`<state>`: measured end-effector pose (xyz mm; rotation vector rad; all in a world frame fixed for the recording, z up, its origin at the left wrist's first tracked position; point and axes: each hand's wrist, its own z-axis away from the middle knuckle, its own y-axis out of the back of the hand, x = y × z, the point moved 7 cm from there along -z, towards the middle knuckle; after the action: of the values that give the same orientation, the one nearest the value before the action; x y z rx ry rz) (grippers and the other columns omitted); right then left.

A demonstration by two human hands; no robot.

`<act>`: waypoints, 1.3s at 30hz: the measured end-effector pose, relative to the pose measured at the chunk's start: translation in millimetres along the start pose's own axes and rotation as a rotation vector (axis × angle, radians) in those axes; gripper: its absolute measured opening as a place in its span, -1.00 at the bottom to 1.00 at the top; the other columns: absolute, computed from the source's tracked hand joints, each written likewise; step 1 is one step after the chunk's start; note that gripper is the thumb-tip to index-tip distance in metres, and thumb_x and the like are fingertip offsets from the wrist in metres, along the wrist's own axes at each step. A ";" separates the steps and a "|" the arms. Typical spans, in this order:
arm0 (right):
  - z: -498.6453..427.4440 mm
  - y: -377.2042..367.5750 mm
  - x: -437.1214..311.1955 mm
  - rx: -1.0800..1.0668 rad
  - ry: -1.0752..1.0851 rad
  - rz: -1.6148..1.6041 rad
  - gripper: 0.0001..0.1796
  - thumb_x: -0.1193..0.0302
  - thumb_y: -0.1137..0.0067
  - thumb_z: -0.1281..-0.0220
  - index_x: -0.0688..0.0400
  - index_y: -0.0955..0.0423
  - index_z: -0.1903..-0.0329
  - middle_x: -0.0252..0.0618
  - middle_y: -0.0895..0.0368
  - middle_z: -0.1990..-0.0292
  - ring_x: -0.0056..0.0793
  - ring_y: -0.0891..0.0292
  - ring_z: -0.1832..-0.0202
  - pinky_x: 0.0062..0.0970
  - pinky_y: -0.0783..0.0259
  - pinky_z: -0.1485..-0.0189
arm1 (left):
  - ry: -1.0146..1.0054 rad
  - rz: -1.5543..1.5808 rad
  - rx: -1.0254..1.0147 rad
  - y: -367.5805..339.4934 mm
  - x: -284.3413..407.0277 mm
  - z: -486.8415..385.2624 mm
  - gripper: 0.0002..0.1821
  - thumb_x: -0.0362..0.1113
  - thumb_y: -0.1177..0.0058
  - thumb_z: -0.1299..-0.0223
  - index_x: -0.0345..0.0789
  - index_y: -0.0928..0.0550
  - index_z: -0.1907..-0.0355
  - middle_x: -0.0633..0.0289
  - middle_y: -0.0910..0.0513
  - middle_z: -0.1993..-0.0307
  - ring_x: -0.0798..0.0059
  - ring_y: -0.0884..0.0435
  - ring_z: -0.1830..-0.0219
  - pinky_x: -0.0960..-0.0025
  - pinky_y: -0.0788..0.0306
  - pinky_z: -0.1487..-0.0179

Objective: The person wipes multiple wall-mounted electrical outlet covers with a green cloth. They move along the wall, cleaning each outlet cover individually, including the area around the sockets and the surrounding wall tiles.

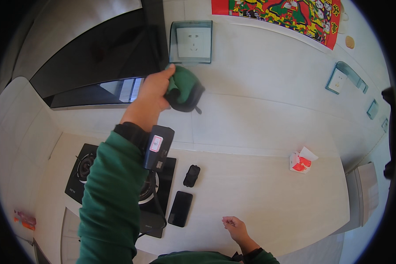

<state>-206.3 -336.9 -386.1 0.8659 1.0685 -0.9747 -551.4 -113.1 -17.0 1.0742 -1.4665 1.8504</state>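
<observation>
My left hand (153, 87) reaches far up the wall and grips a bunched green and dark cloth (185, 86). The cloth lies just below a wall socket box (207, 43) with a tinted clear cover; whether it touches the tiles I cannot tell. A black device with a sticker (159, 148) is strapped at my left wrist, and a cable runs down from it. Low over the pale countertop (250, 191), my right hand (235, 228) has its fingers curled in, with nothing visible in them.
A black range hood (102, 62) overhangs a gas hob (166, 198) at left. On the counter lie a black smartphone (181, 209) and a small black object (191, 176). A tissue pack (300, 163) stands at right. Above hangs a colourful poster (283, 19); another covered socket (338, 81) is farther right.
</observation>
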 end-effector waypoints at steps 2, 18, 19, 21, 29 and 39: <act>-2.0 0.0 -0.9 0.015 0.007 -0.013 -0.79 0.52 -0.15 -0.28 0.29 -0.54 0.05 -0.27 -0.65 0.21 -0.61 -0.55 0.22 -0.57 -0.51 0.12 | -0.034 -0.022 -0.020 0.2 -11.6 0.3 -0.70 -0.20 -0.09 -0.35 -0.43 -0.56 0.11 0.14 -0.62 0.22 0.32 -0.63 0.21 0.22 -0.57 0.13; -6.9 2.6 12.0 0.009 -0.012 0.029 -0.77 0.50 -0.15 -0.26 0.26 -0.55 0.04 -0.22 -0.67 0.18 -0.52 -0.58 0.16 -0.52 -0.51 0.07 | -1.596 -1.440 0.311 -85.3 61.3 93.3 -0.83 -0.48 -0.07 0.00 -0.27 -0.56 0.29 0.13 -0.55 0.27 0.10 -0.60 0.18 0.16 -0.50 0.20; -7.3 1.9 10.3 0.006 0.009 0.038 -0.77 0.52 -0.15 -0.26 0.27 -0.55 0.04 -0.24 -0.65 0.20 -0.55 -0.56 0.19 -0.54 -0.51 0.10 | -1.488 -1.675 0.258 -88.9 49.5 75.9 -0.86 -0.47 -0.02 -0.06 -0.27 -0.58 0.29 0.14 -0.55 0.25 0.13 -0.59 0.13 0.18 -0.52 0.18; -7.5 3.2 9.3 0.009 0.018 0.052 -0.78 0.52 -0.15 -0.26 0.27 -0.55 0.04 -0.24 -0.65 0.21 -0.55 -0.56 0.19 -0.54 -0.51 0.10 | -1.265 -1.916 0.179 -84.4 27.8 47.4 -0.86 -0.46 -0.01 -0.08 -0.29 -0.59 0.28 0.13 -0.55 0.24 0.13 -0.59 0.10 0.19 -0.54 0.16; -5.6 20.5 26.4 0.084 -0.130 0.010 -0.78 0.49 -0.16 -0.26 0.25 -0.56 0.06 -0.21 -0.68 0.19 -0.52 -0.59 0.13 -0.52 -0.50 0.03 | -1.092 -1.955 -0.012 -66.2 -3.2 33.1 -0.80 -0.48 -0.06 -0.02 -0.27 -0.60 0.24 0.10 -0.54 0.24 0.09 -0.58 0.16 0.19 -0.49 0.14; -14.8 5.4 16.2 0.023 -0.032 0.054 -0.76 0.49 -0.15 -0.26 0.23 -0.56 0.03 -0.22 -0.67 0.18 -0.49 -0.59 0.13 -0.50 -0.50 0.03 | -1.859 -1.667 0.301 -145.8 109.9 71.7 -0.85 -0.52 0.02 -0.07 -0.30 -0.51 0.27 0.02 -0.49 0.28 0.01 -0.55 0.19 0.16 -0.49 0.15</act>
<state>-202.7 -325.0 -405.0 0.8910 1.0036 -0.9550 -474.7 -150.9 159.5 2.9166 -0.0842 -0.5280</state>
